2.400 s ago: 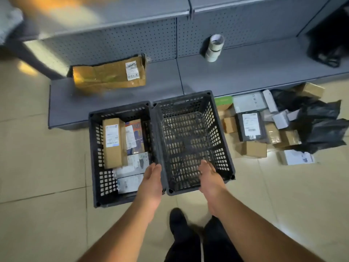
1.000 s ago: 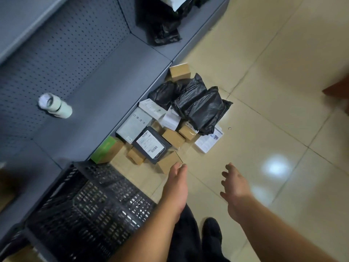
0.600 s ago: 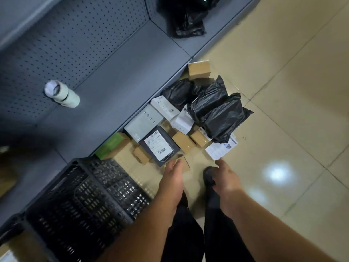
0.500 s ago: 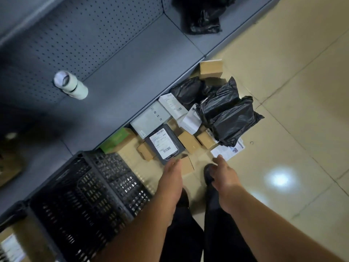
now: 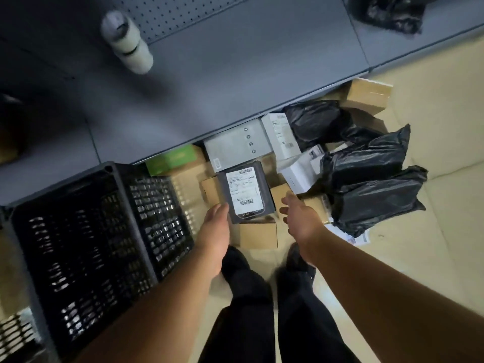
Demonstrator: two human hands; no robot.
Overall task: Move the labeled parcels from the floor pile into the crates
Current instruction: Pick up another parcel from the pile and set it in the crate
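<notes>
A dark flat parcel (image 5: 245, 193) with a white shipping label lies on top of the floor pile, among brown cartons (image 5: 258, 235), white boxes (image 5: 298, 170), a grey box (image 5: 235, 144) and black bagged parcels (image 5: 372, 184). My left hand (image 5: 216, 227) reaches out with straight fingers at the dark parcel's near left corner, holding nothing. My right hand (image 5: 301, 218) hovers just right of that parcel, fingers spread and relaxed, empty. An empty black crate (image 5: 146, 224) stands on the floor to the left of the pile.
A low grey shelf (image 5: 235, 74) runs behind the pile and crate, with stacked tape rolls (image 5: 128, 44) on it and a black bag (image 5: 392, 11) at the far right. A green box (image 5: 171, 158) sits under the shelf edge. My feet stand just before the pile.
I have turned from the crates to the pile and leaned in. Both hands have moved forward to either side of the dark labeled parcel.
</notes>
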